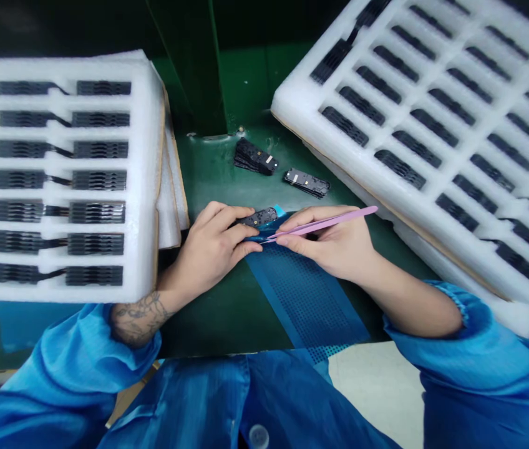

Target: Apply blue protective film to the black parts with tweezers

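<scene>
Left hand is curled shut around a small black part, thumb and fingers pinching it just above the top end of a blue perforated strip on the green bench; right hand is closed in a pen grip on pink tweezers, tips down at the strip edge right by the left fingertips. Two more loose black parts lie on the bench just beyond the hands, near each other but apart. White foam tray with filled slots sits left, a second foam tray sits tilted at right.
</scene>
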A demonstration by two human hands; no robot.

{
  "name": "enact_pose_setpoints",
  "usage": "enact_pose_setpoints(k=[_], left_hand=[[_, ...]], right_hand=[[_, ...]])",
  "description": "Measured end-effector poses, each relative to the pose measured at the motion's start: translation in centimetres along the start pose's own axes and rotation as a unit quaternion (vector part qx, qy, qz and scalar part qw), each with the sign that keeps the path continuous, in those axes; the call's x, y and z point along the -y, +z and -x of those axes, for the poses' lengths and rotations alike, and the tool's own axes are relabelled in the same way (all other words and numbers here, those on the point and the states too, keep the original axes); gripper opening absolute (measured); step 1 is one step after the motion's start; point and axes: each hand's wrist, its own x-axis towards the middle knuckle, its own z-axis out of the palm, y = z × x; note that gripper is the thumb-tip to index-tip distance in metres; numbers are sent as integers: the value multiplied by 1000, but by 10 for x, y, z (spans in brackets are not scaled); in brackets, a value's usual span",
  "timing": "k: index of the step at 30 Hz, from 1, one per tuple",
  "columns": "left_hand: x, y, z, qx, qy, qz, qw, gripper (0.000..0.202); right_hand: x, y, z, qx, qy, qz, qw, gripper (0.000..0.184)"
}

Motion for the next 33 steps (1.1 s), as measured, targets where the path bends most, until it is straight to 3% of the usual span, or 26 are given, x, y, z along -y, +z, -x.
enact_pose_setpoints(k=[12, 33], left_hand=[[0, 0, -1, 0, -16, 39, 999, 25], [0, 1, -2, -4, -8, 35, 999, 26]], right_hand=[[12, 9, 0, -24, -49, 12, 998, 10], [11, 13, -1, -22, -64, 6, 998, 5]])
